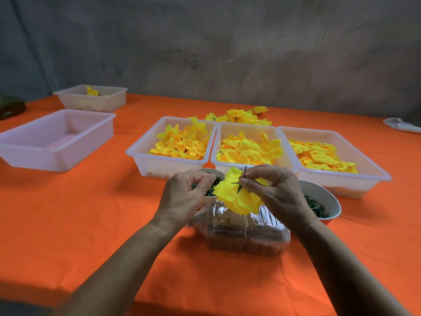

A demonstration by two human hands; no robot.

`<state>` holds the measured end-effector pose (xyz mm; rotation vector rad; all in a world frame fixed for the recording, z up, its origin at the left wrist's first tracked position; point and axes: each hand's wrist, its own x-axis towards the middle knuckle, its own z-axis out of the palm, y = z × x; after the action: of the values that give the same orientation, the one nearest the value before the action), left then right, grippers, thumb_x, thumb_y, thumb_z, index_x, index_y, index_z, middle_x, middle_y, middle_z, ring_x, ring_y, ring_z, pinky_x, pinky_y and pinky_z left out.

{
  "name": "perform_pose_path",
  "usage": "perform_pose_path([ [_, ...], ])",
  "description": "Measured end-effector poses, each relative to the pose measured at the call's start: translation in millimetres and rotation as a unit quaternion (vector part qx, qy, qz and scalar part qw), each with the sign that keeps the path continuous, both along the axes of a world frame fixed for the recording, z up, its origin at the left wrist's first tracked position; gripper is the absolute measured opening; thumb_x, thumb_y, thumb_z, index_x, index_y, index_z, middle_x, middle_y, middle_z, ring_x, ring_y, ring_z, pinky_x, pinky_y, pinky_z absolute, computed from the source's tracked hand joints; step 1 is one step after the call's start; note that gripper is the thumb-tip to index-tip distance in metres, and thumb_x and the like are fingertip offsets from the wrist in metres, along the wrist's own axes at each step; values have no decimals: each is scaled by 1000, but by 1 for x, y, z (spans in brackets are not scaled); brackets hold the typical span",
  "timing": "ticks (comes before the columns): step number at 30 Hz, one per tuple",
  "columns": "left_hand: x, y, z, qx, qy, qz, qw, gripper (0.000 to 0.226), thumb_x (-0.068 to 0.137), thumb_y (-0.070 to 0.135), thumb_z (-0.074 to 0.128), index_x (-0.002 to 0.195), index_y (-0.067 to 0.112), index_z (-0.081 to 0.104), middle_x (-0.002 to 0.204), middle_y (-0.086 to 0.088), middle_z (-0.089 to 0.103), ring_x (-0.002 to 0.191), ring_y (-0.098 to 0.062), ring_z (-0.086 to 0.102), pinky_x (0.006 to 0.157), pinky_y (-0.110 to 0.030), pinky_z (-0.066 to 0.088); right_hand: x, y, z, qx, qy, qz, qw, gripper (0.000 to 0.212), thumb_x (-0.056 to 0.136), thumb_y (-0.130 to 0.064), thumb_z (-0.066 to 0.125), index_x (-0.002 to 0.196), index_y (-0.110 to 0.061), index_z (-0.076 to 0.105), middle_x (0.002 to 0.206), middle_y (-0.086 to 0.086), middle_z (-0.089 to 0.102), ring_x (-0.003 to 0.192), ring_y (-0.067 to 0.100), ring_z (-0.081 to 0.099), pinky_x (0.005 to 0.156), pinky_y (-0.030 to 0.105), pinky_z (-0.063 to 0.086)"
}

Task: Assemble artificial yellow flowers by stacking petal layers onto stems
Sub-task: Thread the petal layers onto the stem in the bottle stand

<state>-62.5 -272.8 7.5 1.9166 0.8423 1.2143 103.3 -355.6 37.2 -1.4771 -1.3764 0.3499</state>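
The right hand [271, 188] is closed in a pinch on the thin dark stem [244, 172] of a yellow flower [237, 197], held above a clear plastic container [241, 231]. The left hand [186, 195] is curled beside it; whether anything is held cannot be told. Three trays of petals [180, 142] are placed behind on the orange table [91, 224].

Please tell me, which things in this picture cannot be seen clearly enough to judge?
- Head view: what the left hand pinches is hidden by its curled fingers.
- Contents of the left bowl: mostly behind that hand.
- Lower stem: hidden by yellow petals and the right hand.
- Dark object at left edge: cut off, blurred.
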Motion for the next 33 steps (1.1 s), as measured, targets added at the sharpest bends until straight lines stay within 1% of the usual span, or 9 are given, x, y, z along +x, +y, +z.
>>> perform_pose_path([
  [3,2,0,-2,-12,-11,3,1000,14,87,16,66,79,12,77,73,20,70,74,5,63,68,-12,47,2,3,8,3,26,12,1000,5,78,-7,73,77,-12,73,84,5,70,84,17,64,75,28,51],
  [9,8,-4,-1,-48,-47,-35,997,30,88,12,63,69,34,71,68,22,69,66,12,61,61,-6,43,5,7,23,4,32,15,999,3,77,-10,74,76,-13,73,85,3,71,89,15,65,78,25,51],
  [14,11,-4,-5,-81,-44,-17,996,28,89,3,59,84,27,72,89,11,73,87,2,65,77,-11,47,4,6,33,15,13,18,1000,7,79,-12,73,76,-18,72,88,3,72,91,15,65,81,18,48],
  [17,11,-6,-6,-91,-14,-22,996,39,79,-6,63,80,32,69,94,15,69,86,10,61,75,-4,43,5,5,39,32,27,15,999,7,78,-12,73,75,-18,72,86,5,72,88,16,66,78,15,47],
  [18,13,-8,-5,-97,-14,-32,995,37,77,-5,67,79,32,70,93,15,68,86,9,62,76,-6,45,5,5,41,37,37,14,999,7,78,-11,73,75,-17,73,85,5,72,87,18,66,80,22,49],
  [20,18,-8,-3,-115,-28,-66,991,23,73,0,74,86,19,74,99,4,70,93,-7,65,85,-24,52,5,5,42,45,70,9,997,9,79,-9,73,75,-17,73,83,7,72,85,22,67,83,37,52],
  [23,27,-12,4,-101,-25,-76,992,23,71,8,79,94,8,75,99,-7,71,96,-18,65,90,-41,51,5,5,42,58,101,-3,993,13,79,-7,72,71,-17,73,78,8,73,78,21,66,81,41,52],
  [28,39,-16,10,-105,-40,-62,992,11,72,12,79,82,12,76,83,0,74,84,-11,66,80,-26,50,7,6,39,72,168,-14,983,16,81,-5,70,69,-16,72,61,-6,70,61,3,62,58,16,48],
  [33,44,-18,13,-136,-92,-94,982,10,79,8,74,86,14,77,81,3,75,78,-2,66,74,-14,50,11,7,31,61,261,-34,963,10,80,-7,70,70,-10,72,60,-1,68,57,6,62,52,18,49],
])
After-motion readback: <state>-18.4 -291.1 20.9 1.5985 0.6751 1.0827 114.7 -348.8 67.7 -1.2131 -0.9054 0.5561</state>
